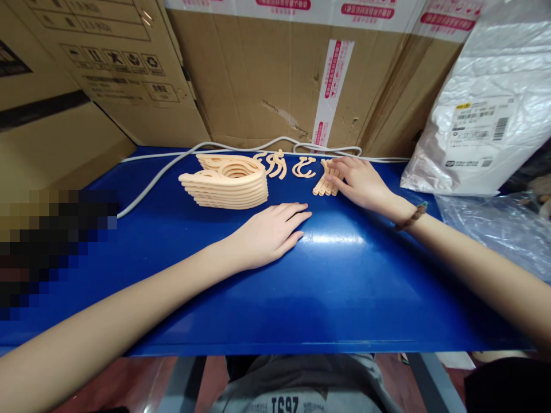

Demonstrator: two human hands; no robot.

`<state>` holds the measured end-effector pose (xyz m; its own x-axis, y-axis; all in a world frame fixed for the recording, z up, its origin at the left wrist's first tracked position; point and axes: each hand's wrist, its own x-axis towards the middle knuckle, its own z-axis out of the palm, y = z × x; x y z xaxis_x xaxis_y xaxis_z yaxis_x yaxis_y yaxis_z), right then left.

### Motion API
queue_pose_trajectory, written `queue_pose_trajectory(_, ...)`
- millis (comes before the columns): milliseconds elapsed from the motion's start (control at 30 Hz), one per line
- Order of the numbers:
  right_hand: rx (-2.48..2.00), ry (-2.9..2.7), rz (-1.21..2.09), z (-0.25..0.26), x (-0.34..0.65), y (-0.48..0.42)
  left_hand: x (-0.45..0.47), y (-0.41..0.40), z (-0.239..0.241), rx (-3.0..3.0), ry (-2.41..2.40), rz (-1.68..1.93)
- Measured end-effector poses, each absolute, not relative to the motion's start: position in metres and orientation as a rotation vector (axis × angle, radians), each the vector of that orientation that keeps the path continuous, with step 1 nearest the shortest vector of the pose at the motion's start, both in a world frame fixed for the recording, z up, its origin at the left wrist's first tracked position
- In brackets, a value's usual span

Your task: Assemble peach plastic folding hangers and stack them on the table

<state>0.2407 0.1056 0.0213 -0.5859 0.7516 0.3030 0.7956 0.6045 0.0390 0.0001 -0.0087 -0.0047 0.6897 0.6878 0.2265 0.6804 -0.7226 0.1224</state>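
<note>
My left hand (275, 235) lies flat on the blue tabletop (275, 298), fingers stretched out, holding nothing. It is in front of a neat stack of beige plastic pieces (228, 189) that look like clothes hanger parts. My right hand (359, 180) reaches over a short row of slim beige plastic pieces (325, 184), its fingers apart and touching them; it partly hides the row's right end. Between the stack and the row lie loose beige curved hooks (305, 167). More curved beige pieces (276, 164) are bunched beside the stack.
A white cable (159, 182) runs along the back of the table. Large cardboard boxes (258, 86) stand behind it and at the left. A white plastic mailing bag (477, 126) leans at the back right, with clear plastic film (495, 223) in front of it.
</note>
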Motion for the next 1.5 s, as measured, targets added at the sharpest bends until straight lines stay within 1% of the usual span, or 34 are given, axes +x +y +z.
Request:
queue_pose_trajectory(167, -1.336, -2.614, -0.208, 0.016, 0.256, 0.101, 0.001, -0.009, -0.004, 2.855, 1.165, 0.380)
queue_pose_trajectory(367, -1.238, -2.674, -0.174, 0.017, 0.271, 0.084, 0.001, -0.009, -0.004, 2.856, 1.170, 0.378)
queue_pose_trajectory(600, -1.234, -2.684, -0.174, 0.024, 0.272, 0.041, 0.001, -0.010, -0.004, 2.848, 1.165, 0.372)
queue_pose_trajectory(700, -1.171, -2.688, -0.116, 0.023, 0.269, 0.020, 0.000, -0.011, -0.004, 2.812, 1.174, 0.438)
queue_pose_trajectory(767, -1.058, -2.704, -0.030, 0.024, 0.266, 0.007, 0.000, -0.012, -0.002, 2.781, 1.187, 0.551)
queue_pose_trajectory(867, -0.857, -2.731, 0.248, 0.027, 0.263, -0.008, 0.000, -0.015, 0.003, 2.764, 1.105, 0.668)
queue_pose_trajectory(1000, -0.674, -2.714, 0.679, 0.036, 0.256, -0.015, 0.003, -0.019, 0.005, 2.792, 0.978, 0.636)
queue_pose_trajectory(1067, -0.697, -2.667, 0.737, 0.043, 0.249, -0.009, 0.004, -0.021, 0.004, 2.814, 0.949, 0.579)
queue_pose_trajectory(1133, -0.758, -2.603, 0.617, 0.050, 0.237, 0.005, 0.005, -0.021, 0.004, 2.822, 0.933, 0.549)
queue_pose_trajectory(1233, -0.710, -2.604, 0.336, 0.056, 0.209, 0.043, 0.005, -0.022, 0.004, 2.810, 0.925, 0.541)
queue_pose_trajectory(1400, -0.766, -2.749, -0.053, 0.045, 0.143, 0.123, 0.005, -0.023, 0.005, 2.821, 0.900, 0.487)
queue_pose_trajectory(1500, -0.640, -2.867, -0.140, 0.036, 0.107, 0.151, 0.004, -0.023, 0.006, 2.843, 0.885, 0.465)
